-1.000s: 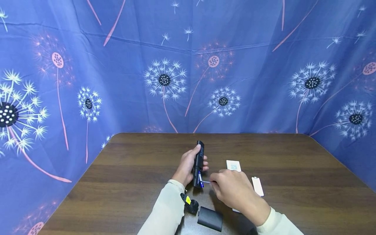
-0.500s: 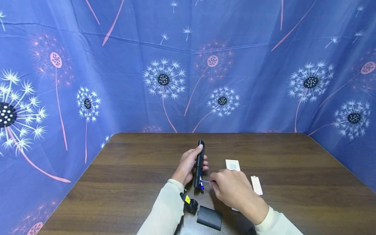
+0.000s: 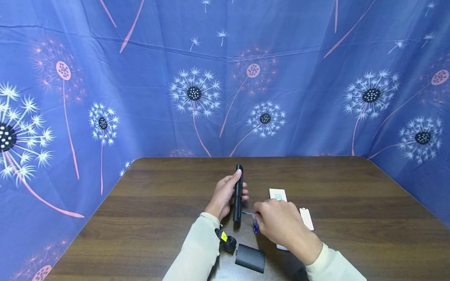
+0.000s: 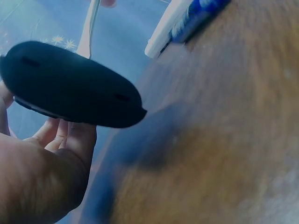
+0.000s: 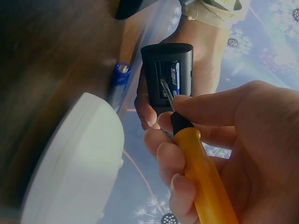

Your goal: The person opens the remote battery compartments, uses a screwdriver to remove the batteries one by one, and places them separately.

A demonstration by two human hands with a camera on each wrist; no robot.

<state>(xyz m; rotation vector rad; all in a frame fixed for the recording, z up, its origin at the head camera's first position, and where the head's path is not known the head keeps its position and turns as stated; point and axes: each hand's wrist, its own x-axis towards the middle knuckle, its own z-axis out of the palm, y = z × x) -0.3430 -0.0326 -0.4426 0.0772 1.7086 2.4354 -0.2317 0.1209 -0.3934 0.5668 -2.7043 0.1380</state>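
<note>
My left hand (image 3: 222,196) grips a long black device (image 3: 238,201) above the table, thumb along its upper part. Its open battery compartment faces my right hand in the right wrist view, with a blue battery (image 5: 175,78) inside. From the right, my right hand (image 3: 281,224) holds a screwdriver (image 5: 205,175) with an orange-yellow handle. The thin metal tip overlaps the compartment in that view; whether it touches is unclear. Another blue battery (image 3: 256,226) is outside the device, just right of its lower end. In the left wrist view the device's dark end hides most of the compartment side.
On the brown wooden table (image 3: 168,195) a flat black cover (image 3: 250,258) lies near the front. A white piece with a printed code (image 3: 278,194) is behind my right hand, and a small white panel (image 3: 307,218) lies right of it. A blue patterned cloth (image 3: 225,78) hangs around the table.
A blue battery has come out of the device's lower end and now sits to its right. The device has turned slightly in my left hand. My right hand keeps holding the screwdriver beside it.
</note>
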